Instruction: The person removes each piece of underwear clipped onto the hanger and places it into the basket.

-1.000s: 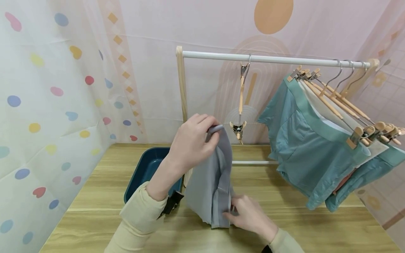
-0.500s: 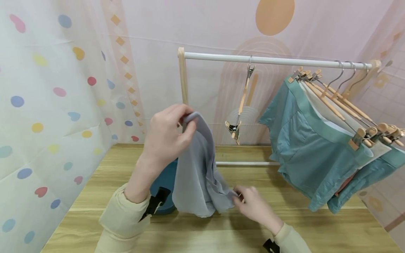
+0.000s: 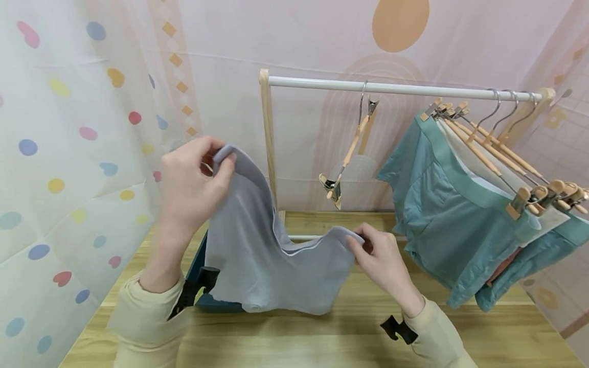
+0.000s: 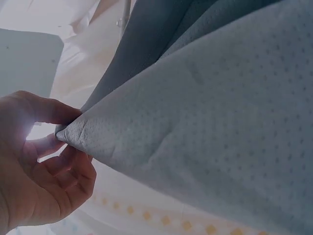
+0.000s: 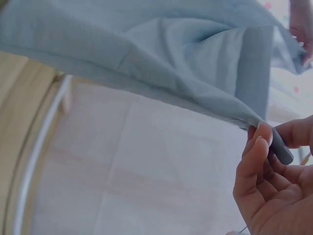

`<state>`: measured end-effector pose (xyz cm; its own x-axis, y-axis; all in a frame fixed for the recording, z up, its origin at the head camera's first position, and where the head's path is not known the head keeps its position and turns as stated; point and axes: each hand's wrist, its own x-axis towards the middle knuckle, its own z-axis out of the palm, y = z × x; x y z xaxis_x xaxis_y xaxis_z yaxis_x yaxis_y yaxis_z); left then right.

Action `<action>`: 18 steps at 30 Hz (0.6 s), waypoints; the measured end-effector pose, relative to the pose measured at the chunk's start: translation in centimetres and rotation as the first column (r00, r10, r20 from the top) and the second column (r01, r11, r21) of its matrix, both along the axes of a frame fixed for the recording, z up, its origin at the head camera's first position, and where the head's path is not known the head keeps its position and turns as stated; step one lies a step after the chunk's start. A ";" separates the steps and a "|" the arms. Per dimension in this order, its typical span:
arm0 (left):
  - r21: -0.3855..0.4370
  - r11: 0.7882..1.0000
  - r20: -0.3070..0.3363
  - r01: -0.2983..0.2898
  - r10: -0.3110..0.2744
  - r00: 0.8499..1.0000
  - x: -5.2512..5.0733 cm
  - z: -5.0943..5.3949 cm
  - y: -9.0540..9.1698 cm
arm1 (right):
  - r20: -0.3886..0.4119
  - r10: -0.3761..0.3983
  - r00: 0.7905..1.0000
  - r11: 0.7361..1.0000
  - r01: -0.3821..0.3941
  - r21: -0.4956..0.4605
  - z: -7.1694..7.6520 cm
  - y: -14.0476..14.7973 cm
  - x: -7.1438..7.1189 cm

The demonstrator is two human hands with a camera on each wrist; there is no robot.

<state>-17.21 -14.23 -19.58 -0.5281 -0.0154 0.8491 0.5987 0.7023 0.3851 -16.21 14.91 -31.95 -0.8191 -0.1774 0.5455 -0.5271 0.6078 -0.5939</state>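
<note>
A pair of grey-blue underpants (image 3: 276,276) hangs spread between both hands, its waistband sagging in the middle. My left hand (image 3: 195,179) pinches one end of the waistband, higher up. At the other end, lower and to the right, my right hand (image 3: 382,260) pinches the band between thumb and fingers. The left wrist view shows the dotted fabric (image 4: 205,107) drawn to a point at the left fingertips. In the right wrist view a short folded end of the waistband (image 5: 281,147) sticks out past the thumb. A bare clip hanger (image 3: 354,145) hangs beyond the garment.
The hanger hooks on a white rail (image 3: 317,83) of a wooden rack. Several teal and pale underpants (image 3: 455,209) hang clipped at the right. A dark blue tray (image 3: 216,305) on the wooden table (image 3: 285,342) is partly hidden behind the garment.
My left hand has moved left and up, and my right hand has risen slightly rightward. The underpants have gone from folded together to spread wide. The bare hanger has turned on the rail.
</note>
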 end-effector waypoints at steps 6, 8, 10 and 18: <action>0.074 0.996 0.020 -0.044 0.042 0.999 0.2 0.1 -1.3 | 0.046 0.062 0.997 0.990 -0.056 -0.132 1.7 -1.4 -0.2; 0.101 0.993 0.040 -0.057 0.053 0.998 0.3 0.1 -1.6 | 0.055 0.076 0.996 0.983 -0.066 -0.172 2.1 -2.0 -0.2; 0.125 0.989 0.059 -0.077 0.070 0.996 0.3 0.1 -1.8 | 0.064 0.089 0.994 0.974 -0.073 -0.215 2.4 -2.5 -0.2; 0.207 0.967 0.084 -0.151 0.136 0.987 0.2 0.0 -2.8 | 0.050 0.170 0.984 0.934 -0.145 -0.326 4.0 -5.2 0.1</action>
